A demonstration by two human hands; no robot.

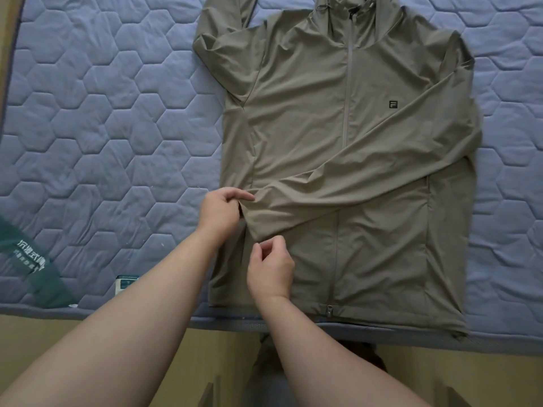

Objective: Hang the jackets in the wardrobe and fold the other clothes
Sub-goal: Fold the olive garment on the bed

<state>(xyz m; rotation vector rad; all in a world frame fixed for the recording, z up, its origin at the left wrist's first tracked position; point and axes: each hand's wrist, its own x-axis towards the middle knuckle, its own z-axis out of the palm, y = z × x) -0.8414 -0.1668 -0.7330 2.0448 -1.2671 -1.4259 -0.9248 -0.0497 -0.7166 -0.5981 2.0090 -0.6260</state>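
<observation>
Left hand (222,211) pinches upper corner of cuff (254,220) | right hand (270,267) curled at cuff's lower corner, grip can't tell | jacket (308,98) flat on bed (102,127), front up, long axis running away from person | sleeve (367,177) lies diagonally across front, cuff end at both hands

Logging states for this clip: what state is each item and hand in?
jacket: flat on the mattress, zipped shut
folded sleeve: laid across the jacket's front
other sleeve: bent upward, out of frame
left hand: grips the folded sleeve's cuff
right hand: fingers curled beside that cuff, grip unclear
</observation>
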